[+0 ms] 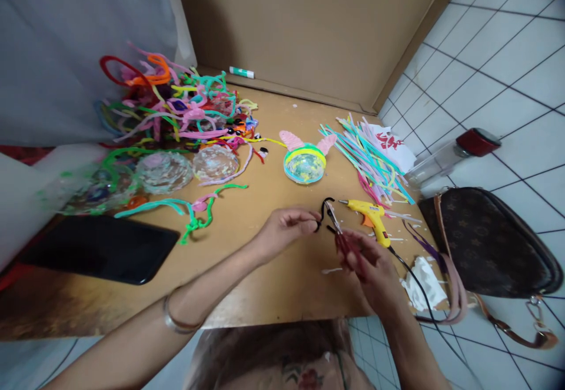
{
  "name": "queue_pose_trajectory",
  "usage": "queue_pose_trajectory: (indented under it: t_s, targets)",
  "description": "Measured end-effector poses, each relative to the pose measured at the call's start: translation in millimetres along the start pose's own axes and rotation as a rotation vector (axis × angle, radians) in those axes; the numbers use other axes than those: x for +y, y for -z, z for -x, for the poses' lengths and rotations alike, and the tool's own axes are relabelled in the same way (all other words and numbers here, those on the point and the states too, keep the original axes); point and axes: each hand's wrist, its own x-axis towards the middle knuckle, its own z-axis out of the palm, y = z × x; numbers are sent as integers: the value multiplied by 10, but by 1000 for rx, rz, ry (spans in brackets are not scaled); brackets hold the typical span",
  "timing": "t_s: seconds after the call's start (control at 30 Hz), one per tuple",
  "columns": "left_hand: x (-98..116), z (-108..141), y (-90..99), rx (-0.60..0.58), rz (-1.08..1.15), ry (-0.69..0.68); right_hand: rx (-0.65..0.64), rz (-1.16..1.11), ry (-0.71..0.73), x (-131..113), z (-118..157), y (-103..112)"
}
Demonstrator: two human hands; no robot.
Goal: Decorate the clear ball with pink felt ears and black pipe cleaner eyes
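Between the fingertips of my left hand point(291, 229) is a thin black pipe cleaner point(323, 206), its free end bent into a hook. My right hand point(368, 260) grips red-handled scissors point(336, 224), whose blades lie against the black piece. Whether the blades are fully closed cannot be made out. Beyond both hands sits a round craft piece point(305, 165) with yellow and turquoise bands and two pink ears. To the right of the scissors lies a yellow glue gun point(373, 216), nozzle pointing left.
Colourful pipe cleaners point(176, 102) are heaped at the back left, and straight ones point(375, 155) lie at the right. A black phone point(106, 249) rests front left. A glue stick point(242, 72) lies by the cardboard. A brown bag point(489, 240) and crumpled tissue point(424, 284) are at right.
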Motion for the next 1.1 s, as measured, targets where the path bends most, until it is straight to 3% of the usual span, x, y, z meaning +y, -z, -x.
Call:
queue_pose_trajectory:
  t_s: [0.1, 0.17, 0.23, 0.43, 0.6, 0.7, 0.8, 0.93, 1.1]
  targets:
    - [13, -10, 14, 127, 51, 0, 231, 620, 317, 18, -16, 34]
    - [20, -5, -1, 119, 84, 29, 261, 884, 486, 45, -24, 31]
    - [13, 2, -26, 91, 103, 45, 233, 1011, 576, 68, -27, 4]
    - [-32, 8, -54, 104, 86, 4, 159, 1044, 630, 57, -1, -89]
    - [-15, 15, -44, 122, 65, 12, 75, 665, 415, 20, 18, -50]
    - [-2, 25, -44, 124, 43, 3, 104, 558, 323, 20, -3, -10]
    - [9, 38, -42, 136, -54, -54, 164, 729, 421, 47, -29, -7]
    - [11, 64, -20, 206, -415, -318, 263, 1153, 657, 74, -54, -53]
    - [-38, 66, 39, 78, -726, -499, 235, 1381, 803, 7, -55, -48]
